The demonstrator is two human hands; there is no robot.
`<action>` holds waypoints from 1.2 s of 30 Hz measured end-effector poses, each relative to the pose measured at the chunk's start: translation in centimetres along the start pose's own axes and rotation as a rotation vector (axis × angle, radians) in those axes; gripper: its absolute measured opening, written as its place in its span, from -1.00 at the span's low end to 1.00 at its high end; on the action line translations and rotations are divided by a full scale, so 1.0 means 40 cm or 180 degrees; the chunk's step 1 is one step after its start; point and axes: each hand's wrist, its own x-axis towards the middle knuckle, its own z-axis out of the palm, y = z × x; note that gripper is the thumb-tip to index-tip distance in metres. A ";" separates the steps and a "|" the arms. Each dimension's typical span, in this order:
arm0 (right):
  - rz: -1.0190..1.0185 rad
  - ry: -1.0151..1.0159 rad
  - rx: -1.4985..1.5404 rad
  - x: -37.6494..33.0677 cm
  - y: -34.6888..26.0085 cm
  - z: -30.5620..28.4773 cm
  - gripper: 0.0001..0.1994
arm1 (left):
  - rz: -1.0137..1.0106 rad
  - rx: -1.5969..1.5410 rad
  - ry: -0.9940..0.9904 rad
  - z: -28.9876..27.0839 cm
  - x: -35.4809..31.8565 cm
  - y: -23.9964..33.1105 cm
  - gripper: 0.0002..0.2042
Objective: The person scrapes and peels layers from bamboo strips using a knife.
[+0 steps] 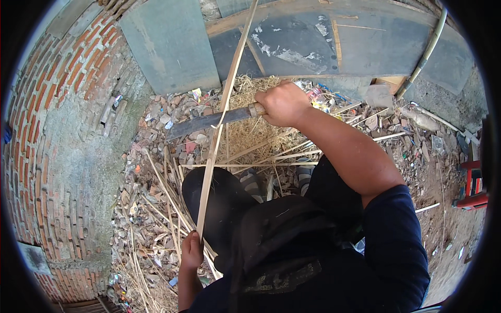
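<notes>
My right hand (284, 104) is closed round the wooden handle of a machete (201, 124), its broad dark blade pointing left. The blade crosses a long pale bamboo strip (210, 175), and a small curl of shaving stands up where they meet. My left hand (192, 251) grips the near end of that strip, beside my left knee. From there the strip slants up and away past the top of the view. Under the blade and my right hand lies a heap of fine shavings (258, 138).
Several cut bamboo strips (169, 190) lie on the rubble at left, others ahead of my sandalled feet. A brick wall (62, 141) rises at left; grey panels (292, 44) stand ahead. A bamboo pole (424, 55) leans there. Something red (472, 188) stands at far right.
</notes>
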 end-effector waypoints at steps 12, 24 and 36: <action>-0.1040 -0.0214 -0.0212 0.000 -0.099 0.019 -0.90 | 0.0262 0.0292 0.0104 0.010 -0.001 0.024 -0.58; 0.0151 0.0067 0.0064 0.007 0.034 0.010 -0.82 | 0.0357 0.0365 0.0087 0.010 -0.008 0.032 -0.67; -0.0269 -0.0273 0.0313 -0.005 -0.009 0.011 -0.88 | -0.0166 0.1655 0.0606 0.058 -0.018 0.126 -0.71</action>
